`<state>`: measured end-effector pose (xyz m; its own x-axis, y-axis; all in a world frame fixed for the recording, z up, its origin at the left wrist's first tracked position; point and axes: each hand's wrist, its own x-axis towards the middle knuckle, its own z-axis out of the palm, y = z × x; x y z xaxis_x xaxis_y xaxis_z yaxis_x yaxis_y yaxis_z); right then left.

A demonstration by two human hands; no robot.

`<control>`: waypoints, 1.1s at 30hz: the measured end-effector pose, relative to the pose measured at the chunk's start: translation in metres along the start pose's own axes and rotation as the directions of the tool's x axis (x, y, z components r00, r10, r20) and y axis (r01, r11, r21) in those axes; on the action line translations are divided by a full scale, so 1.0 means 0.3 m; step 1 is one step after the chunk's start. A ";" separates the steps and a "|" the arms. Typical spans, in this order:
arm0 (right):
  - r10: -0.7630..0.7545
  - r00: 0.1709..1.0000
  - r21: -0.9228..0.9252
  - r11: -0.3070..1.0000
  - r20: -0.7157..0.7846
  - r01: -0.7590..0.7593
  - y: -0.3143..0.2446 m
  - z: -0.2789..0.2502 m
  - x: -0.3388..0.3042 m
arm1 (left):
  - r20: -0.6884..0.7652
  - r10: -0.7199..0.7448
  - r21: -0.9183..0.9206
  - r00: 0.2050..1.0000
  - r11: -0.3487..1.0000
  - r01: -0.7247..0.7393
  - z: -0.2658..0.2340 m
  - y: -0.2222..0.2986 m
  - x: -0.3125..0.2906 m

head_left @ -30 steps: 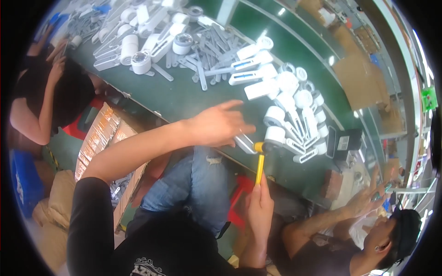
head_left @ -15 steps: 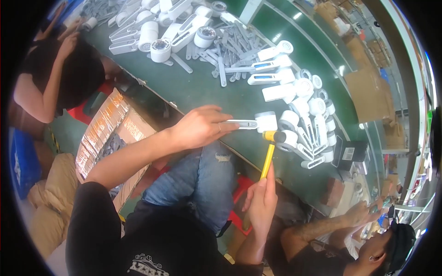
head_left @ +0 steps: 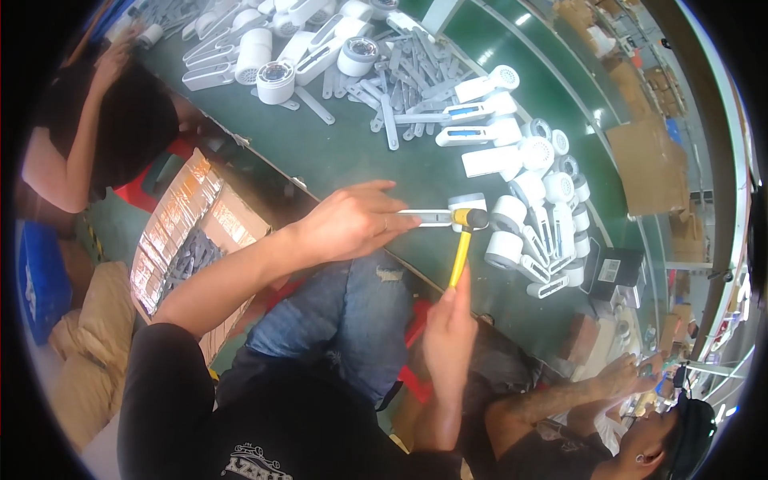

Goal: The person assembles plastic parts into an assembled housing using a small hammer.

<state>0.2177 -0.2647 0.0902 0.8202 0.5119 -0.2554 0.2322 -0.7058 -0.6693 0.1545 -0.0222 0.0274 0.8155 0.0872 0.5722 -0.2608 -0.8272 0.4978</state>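
My left hand (head_left: 346, 224) is closed round the handle end of a white handheld device (head_left: 430, 218), which has a grey strip along the handle and a round head at its right end. In my right hand (head_left: 450, 332) is a small mallet (head_left: 459, 261) with a yellow handle and a yellow and black head. The mallet's head lies over the device where handle meets round head, hiding part of it; whether they touch I cannot tell. Just right of the mallet stand several similar white devices (head_left: 504, 250), bunched along the green table (head_left: 344, 164).
Grey strips (head_left: 390, 120) lie in a heap at the table's far side, beside piled white devices (head_left: 254, 54). A cardboard box (head_left: 178, 232) with grey parts stands left of my arm. One person (head_left: 120, 132) sits at the left, another (head_left: 552, 440) works at the lower right.
The mallet has moved up and slightly left, from beside the device's round head to over it. My right hand rose with it. My left hand keeps its hold, nearly in place.
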 end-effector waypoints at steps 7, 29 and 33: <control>-0.067 0.996 0.021 0.997 -0.064 0.069 0.007 0.018 -0.036 | -0.009 -0.020 0.005 1.000 1.000 0.020 0.006 -0.006 -0.002; -0.178 0.981 0.000 0.984 0.078 0.179 -0.020 0.042 -0.041 | -0.085 -0.206 -0.016 0.975 0.979 0.205 0.031 0.003 -0.041; -0.158 0.966 0.272 0.939 -0.205 0.211 0.139 -0.020 -0.019 | -0.287 -0.054 0.097 0.957 0.992 0.085 -0.152 0.009 -0.074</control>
<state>0.2258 -0.3001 0.0678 0.8627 0.5057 0.0022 0.2490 -0.4211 -0.8722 0.1122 -0.0011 0.0457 0.6459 0.2871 0.7074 -0.1396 -0.8665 0.4792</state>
